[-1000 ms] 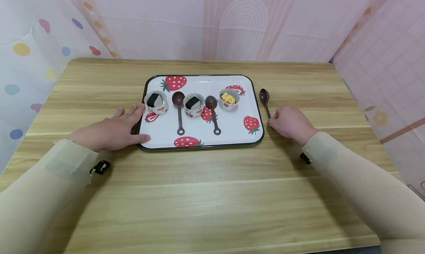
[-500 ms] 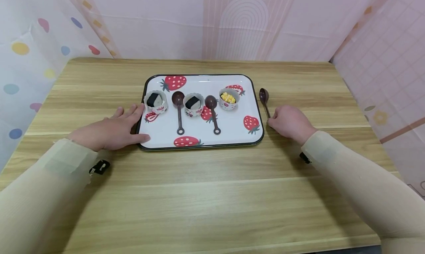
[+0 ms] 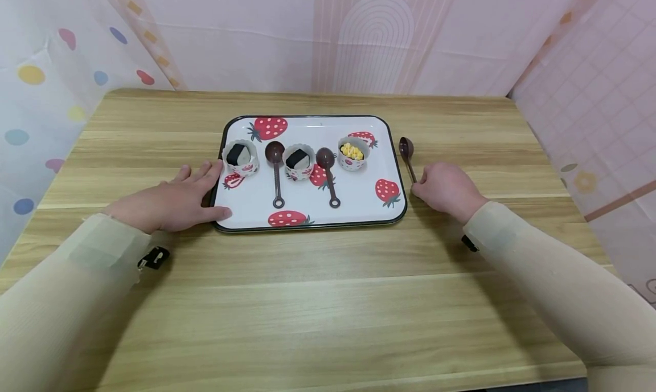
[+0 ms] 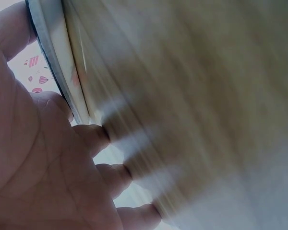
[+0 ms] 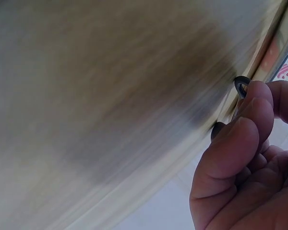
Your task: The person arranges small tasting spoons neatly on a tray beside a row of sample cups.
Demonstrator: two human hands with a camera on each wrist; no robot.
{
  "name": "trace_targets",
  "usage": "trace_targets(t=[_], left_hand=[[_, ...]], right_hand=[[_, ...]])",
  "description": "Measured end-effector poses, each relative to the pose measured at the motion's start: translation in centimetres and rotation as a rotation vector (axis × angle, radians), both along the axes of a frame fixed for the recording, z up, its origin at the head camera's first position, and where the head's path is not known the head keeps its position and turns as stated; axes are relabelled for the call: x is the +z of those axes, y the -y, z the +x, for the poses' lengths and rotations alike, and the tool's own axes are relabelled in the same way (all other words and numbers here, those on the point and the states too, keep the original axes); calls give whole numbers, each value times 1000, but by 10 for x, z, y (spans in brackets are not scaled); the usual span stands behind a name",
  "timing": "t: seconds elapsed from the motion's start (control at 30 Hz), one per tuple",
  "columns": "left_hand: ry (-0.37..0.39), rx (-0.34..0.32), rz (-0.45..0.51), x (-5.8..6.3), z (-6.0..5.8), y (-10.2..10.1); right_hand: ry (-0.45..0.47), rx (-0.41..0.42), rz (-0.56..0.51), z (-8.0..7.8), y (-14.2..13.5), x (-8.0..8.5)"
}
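Observation:
My right hand [image 3: 446, 191] pinches the handle end of a brown measuring spoon [image 3: 406, 150], just right of the tray. In the right wrist view the ring [image 5: 242, 87] of its handle pokes out past the curled fingers. With fingers spread, my left hand [image 3: 171, 203] rests against the left edge of a white strawberry-print tray [image 3: 353, 207], its thumb over the rim. Two more brown measuring spoons, one left [image 3: 277, 175] and one right [image 3: 328, 178], lie on the tray. Between and beside them stand paper cups: two with rice balls [image 3: 241, 163] [image 3: 299, 167], one with yellow topping [image 3: 352, 158].
The wooden table [image 3: 318, 306] extends in front of the tray and to both sides. A patterned curtain [image 3: 246, 39] hangs along its back edge and both sides.
The spoon in my right hand has shifted very slightly left, towards the tray. My left hand and the things on the tray stay where they were.

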State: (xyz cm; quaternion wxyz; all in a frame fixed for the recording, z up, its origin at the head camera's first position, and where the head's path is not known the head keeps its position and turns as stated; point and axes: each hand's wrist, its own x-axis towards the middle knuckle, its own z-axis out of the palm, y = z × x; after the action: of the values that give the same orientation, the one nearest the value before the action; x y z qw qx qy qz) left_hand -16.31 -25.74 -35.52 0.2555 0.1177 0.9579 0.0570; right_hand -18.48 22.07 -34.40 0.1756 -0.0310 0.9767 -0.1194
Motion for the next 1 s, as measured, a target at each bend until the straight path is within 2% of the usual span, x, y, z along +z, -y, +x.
trace_targets(t=[1.0], left_hand=[[-4,-6,-6,-1,0,1]], right_hand=[[11,-14,-13,-1,3,-2]])
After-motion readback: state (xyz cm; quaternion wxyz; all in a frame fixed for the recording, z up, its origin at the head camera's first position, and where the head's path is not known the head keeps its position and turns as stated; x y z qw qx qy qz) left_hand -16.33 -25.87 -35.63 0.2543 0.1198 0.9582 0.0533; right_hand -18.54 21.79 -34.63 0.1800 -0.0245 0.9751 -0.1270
